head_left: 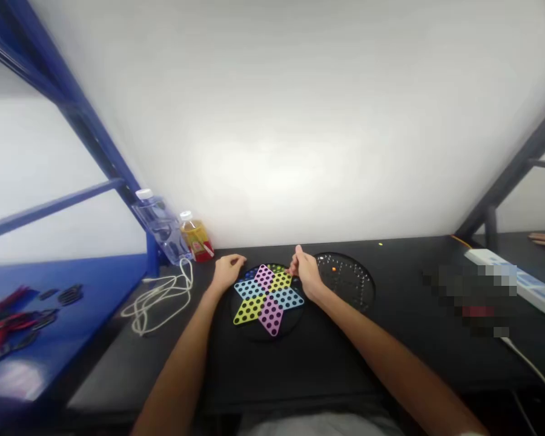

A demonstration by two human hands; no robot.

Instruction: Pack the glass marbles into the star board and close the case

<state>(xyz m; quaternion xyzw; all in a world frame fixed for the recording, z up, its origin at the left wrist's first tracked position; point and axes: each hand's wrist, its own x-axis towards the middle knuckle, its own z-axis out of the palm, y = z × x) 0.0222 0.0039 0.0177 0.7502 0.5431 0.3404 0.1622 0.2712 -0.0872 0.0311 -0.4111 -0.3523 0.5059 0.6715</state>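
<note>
Curled with thumb up, your right hand [306,274], and bunched, your left hand [228,270], whether gripping anything I can't tell, flank the star-patterned board's [267,295] far side, just left of the round black tray [373,284]!

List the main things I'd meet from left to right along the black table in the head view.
White cable, yellow bottle, star board, dotted disc, tiny yellow bit, power strip.

The black-dotted, 6-pointed pink, yellow and blue star board [267,297] lies on the table [295,369].
</note>
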